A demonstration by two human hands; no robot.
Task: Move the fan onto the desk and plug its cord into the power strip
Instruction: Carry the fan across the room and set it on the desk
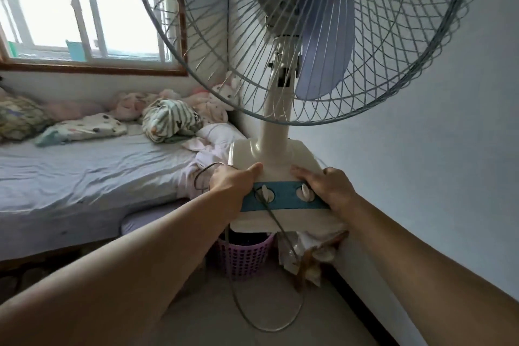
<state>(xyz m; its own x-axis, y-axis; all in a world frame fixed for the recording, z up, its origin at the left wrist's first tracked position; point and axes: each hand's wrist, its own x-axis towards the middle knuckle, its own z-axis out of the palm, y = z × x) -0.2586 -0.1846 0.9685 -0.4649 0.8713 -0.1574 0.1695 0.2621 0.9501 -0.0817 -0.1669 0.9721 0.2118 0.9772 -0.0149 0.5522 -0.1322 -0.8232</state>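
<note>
Head view: both hands grip the fan base edges; bed left, wall right

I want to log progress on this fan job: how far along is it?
Early stage. Done: both hands grip the fan, left hand and right hand on either side of its base, which seems lifted. In hand: carrying it, the cord dangling in a loop toward the floor. Left: setting it on the desk and plugging in; neither desk nor power strip is in view.
</note>
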